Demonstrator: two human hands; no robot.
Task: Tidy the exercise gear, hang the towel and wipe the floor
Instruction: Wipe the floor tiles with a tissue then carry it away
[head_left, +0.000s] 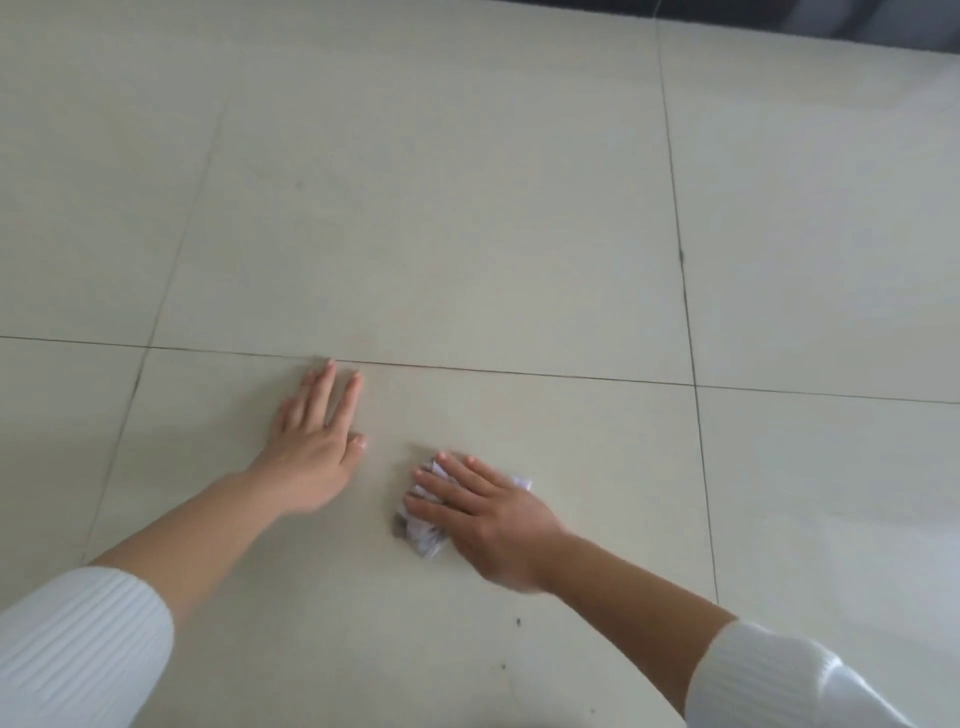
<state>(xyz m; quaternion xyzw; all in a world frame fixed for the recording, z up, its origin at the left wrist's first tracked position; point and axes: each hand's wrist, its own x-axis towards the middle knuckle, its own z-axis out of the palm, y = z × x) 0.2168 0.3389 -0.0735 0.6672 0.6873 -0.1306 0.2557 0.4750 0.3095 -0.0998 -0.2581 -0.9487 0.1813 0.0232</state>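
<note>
White sleeves (78, 649) at lower edge. Right grip (488, 514), fingers nearly straight, presses crumpled paper wad (423, 538) onto tiled floor (467, 208), nr centre. Left grip (317, 452) spread flat on floor, holding nothing. Wad prob. light, soft, tearable: pin from above w/ palm.

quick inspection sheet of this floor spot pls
surface: pale tiled floor, dark grout lines
job's things: crumpled white wad on the floor; towel and exercise gear not in view
clutter: few dark specks near the person
hands: left hand flat on the floor, holding nothing; right hand presses the wad, fingers straight
cables: nothing seen
surroundings: dark strip at far top right, too blurred to identify
</note>
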